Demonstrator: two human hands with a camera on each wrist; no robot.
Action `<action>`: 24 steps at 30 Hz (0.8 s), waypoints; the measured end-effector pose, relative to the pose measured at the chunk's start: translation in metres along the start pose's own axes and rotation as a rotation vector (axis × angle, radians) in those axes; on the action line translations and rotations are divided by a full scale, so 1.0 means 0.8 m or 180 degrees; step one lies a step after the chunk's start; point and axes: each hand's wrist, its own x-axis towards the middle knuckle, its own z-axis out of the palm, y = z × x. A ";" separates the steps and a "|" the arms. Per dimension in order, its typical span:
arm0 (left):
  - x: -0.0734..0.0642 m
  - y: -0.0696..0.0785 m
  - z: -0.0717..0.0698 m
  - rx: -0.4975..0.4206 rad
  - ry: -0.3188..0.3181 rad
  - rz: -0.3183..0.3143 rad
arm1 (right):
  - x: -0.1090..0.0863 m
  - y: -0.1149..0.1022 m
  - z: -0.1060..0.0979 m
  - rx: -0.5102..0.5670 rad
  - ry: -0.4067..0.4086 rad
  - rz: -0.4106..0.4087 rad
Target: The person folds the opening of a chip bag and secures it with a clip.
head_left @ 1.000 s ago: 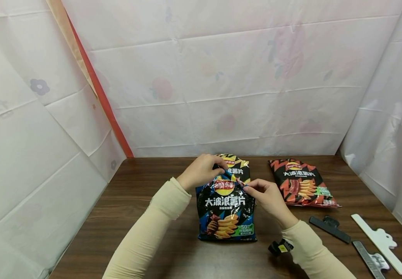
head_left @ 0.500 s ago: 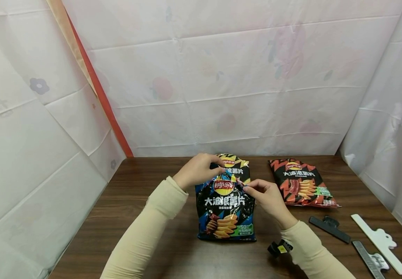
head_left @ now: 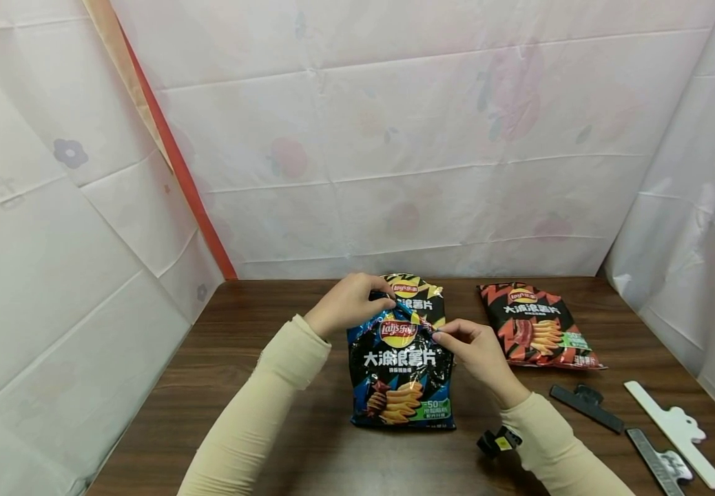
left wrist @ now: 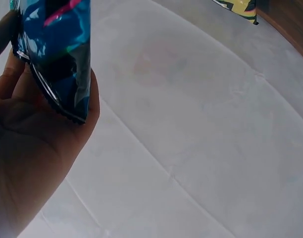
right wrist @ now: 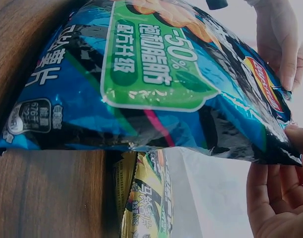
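Observation:
A blue and black bag of potato chips [head_left: 401, 372] stands on the table between both hands, its top edge bunched and creased. My left hand [head_left: 351, 303] pinches the top left part of that edge. At the top right, my right hand [head_left: 472, 348] pinches the other end between thumb and fingers. The left wrist view shows a corner of the blue bag [left wrist: 67, 64] lying against the left hand's fingers. Seen from the right wrist, the bag's lower end rests on the tabletop. Right behind it is a yellow and black chip bag [head_left: 422, 293], partly hidden.
A red and black chip bag [head_left: 540, 327] lies at the back right. In front of it are a black bag clip [head_left: 587, 406], a white clip [head_left: 674, 430] and a grey clip [head_left: 655, 461]. White printed sheets [head_left: 395, 138] wall the table [head_left: 258, 331] at the back and sides.
My left hand has shifted slightly left along the bag's top edge, drawing it a little wider. The right hand stays almost still, and the bag keeps its place.

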 end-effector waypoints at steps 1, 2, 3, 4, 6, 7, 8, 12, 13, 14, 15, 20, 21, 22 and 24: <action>0.000 0.000 0.000 -0.0007 0.0015 -0.0002 | 0.000 0.000 0.000 0.0011 -0.0005 0.0008; 0.000 0.000 0.001 -0.0013 0.0027 0.0002 | 0.000 0.000 -0.001 0.0028 -0.0013 0.0013; 0.000 0.000 0.002 -0.0009 0.0038 0.0003 | 0.000 0.000 -0.001 0.0049 -0.0019 0.0020; -0.001 0.000 0.002 0.0000 0.0053 0.0006 | 0.000 0.000 -0.001 0.0055 -0.0034 0.0016; -0.001 0.000 0.003 0.0026 0.0078 0.0017 | 0.000 0.000 -0.002 0.0043 -0.0046 0.0032; -0.001 0.000 0.004 0.0038 0.0087 0.0024 | 0.000 0.000 -0.002 0.0032 -0.0045 0.0040; -0.001 0.000 0.004 0.0051 0.0094 0.0032 | 0.000 0.000 -0.003 0.0004 -0.0049 0.0038; -0.002 0.000 0.006 0.0047 0.0110 0.0033 | 0.000 0.002 -0.006 -0.0089 -0.0018 0.0079; -0.002 0.000 0.006 0.0038 0.0112 0.0034 | 0.000 0.002 -0.006 -0.0109 -0.0015 0.0086; -0.002 -0.001 0.006 0.0033 0.0116 0.0034 | 0.000 0.003 -0.007 -0.0129 -0.0012 0.0099; -0.002 -0.001 0.007 0.0036 0.0116 0.0032 | 0.000 0.003 -0.008 -0.0133 -0.0010 0.0119; -0.003 -0.002 0.008 0.0055 0.0136 0.0062 | -0.002 0.003 -0.012 -0.0188 -0.0021 0.0160; -0.003 -0.002 0.008 0.0053 0.0137 0.0066 | -0.002 0.004 -0.013 -0.0194 -0.0024 0.0161; -0.003 -0.002 0.008 0.0051 0.0141 0.0072 | -0.003 0.004 -0.013 -0.0207 -0.0019 0.0159; -0.003 -0.001 0.009 0.0060 0.0146 0.0080 | -0.004 0.005 -0.014 -0.0242 -0.0024 0.0128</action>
